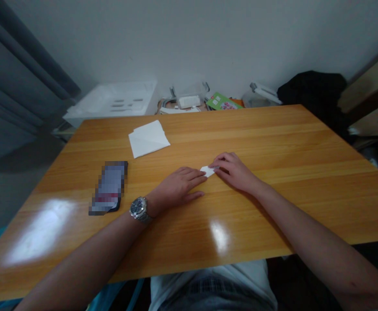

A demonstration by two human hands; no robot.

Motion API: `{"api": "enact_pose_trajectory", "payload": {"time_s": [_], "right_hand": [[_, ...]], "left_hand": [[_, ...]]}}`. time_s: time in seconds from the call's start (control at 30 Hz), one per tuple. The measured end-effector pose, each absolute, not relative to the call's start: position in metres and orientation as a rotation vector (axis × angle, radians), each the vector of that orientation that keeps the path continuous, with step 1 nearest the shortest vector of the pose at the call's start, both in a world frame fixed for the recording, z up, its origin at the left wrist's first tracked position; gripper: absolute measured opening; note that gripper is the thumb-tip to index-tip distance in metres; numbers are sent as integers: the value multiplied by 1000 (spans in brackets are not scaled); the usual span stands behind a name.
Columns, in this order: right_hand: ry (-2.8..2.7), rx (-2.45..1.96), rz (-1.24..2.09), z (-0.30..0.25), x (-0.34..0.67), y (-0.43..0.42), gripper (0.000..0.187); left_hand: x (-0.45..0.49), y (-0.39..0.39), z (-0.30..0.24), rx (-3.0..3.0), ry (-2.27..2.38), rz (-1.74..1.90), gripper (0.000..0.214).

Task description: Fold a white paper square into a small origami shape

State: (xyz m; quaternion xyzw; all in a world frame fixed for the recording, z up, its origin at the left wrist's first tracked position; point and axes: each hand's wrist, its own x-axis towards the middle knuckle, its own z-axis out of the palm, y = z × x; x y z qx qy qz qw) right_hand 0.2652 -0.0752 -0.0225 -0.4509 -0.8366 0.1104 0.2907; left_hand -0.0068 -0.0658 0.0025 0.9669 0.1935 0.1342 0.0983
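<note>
A small piece of folded white paper (207, 171) lies on the wooden table (266, 142), between my two hands. My left hand (179, 185) rests nearly flat on the tabletop, its fingers stretched out and the fingertips pressing the paper's left end. A metal watch (139, 208) is on that wrist. From the other side, my right hand (230, 169) pinches the paper's right end between thumb and fingers, hiding part of it.
White paper sheets (149, 139) lie toward the back left. A phone (109, 185), its screen blurred, is left of my left hand. Behind the table are a white foam box (118, 97), a green booklet (223, 102), clear containers (263, 96) and a black bag (312, 88).
</note>
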Motion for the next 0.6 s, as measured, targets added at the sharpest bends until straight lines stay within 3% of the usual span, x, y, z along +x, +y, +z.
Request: {"api": "enact_pose_trajectory", "payload": {"time_s": [0.6], "right_hand": [[-2277, -1178, 357, -16, 263, -79, 21]], "left_hand": [[-3, -67, 1, 2921, 732, 399, 46]]}}
